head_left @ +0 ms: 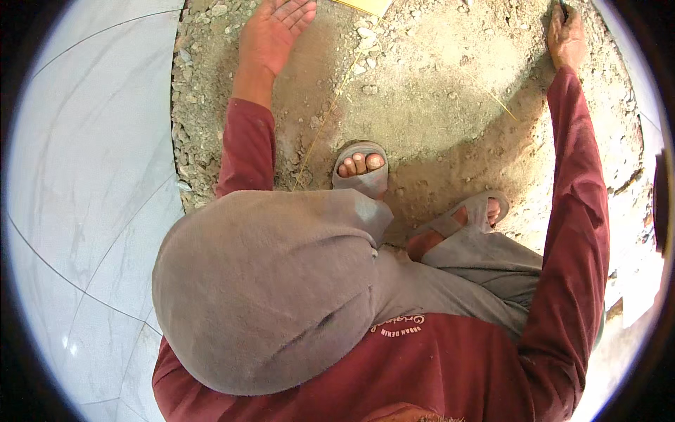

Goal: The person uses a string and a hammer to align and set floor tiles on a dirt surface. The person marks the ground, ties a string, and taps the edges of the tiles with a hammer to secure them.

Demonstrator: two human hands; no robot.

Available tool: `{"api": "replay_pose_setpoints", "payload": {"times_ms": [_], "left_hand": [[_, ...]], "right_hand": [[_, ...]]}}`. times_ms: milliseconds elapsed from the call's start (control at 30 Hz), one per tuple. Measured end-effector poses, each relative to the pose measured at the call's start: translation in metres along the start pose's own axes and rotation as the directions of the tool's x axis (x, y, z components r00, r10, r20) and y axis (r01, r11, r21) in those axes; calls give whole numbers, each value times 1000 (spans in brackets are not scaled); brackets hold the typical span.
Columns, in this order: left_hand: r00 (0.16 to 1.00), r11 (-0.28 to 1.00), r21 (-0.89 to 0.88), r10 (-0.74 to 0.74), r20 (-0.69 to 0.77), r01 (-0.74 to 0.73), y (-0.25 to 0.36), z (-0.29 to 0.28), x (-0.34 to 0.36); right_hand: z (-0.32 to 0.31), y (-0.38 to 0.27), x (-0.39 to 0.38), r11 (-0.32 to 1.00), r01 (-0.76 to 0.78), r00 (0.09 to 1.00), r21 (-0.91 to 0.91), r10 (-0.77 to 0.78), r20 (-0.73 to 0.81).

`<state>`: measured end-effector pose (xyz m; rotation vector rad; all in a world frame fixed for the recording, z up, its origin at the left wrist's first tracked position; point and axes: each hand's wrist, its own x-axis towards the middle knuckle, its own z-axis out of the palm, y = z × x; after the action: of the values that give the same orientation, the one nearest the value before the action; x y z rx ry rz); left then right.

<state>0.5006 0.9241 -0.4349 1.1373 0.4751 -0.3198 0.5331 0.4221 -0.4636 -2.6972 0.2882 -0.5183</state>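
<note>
My left hand [274, 35] is over the left part of the rough dirt ground [422, 91], palm up with the fingers stretched out and nothing in it. Far off at the upper right, my right hand [567, 41] has its fingers closed around a thin dark object [564, 10]; most of it is hidden or cut off, so its kind does not show. At the top edge, right of my left hand, part of a flat yellow thing [367, 5] shows. A thin yellowish string [328, 116] runs down from near it toward my knee.
Pale, veined tiles [98, 176] border the dirt on the left. Small stones [362, 42] lie loose on the ground. My sandalled feet [361, 166] and bent grey-trousered knee [267, 281] take up the near middle. A second thin yellow strand [498, 100] lies on the right.
</note>
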Motion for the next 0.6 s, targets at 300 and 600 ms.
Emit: {"api": "replay_pose_setpoints", "payload": {"times_ms": [300, 600], "left_hand": [[995, 975, -205, 92, 29, -84, -16, -12, 18], [986, 988, -91, 109, -129, -121, -4, -33, 34]], "right_hand": [[-4, 4, 4, 997, -64, 998, -38, 64, 6], [24, 82, 11, 966, 203, 979, -160, -203, 15]]}}
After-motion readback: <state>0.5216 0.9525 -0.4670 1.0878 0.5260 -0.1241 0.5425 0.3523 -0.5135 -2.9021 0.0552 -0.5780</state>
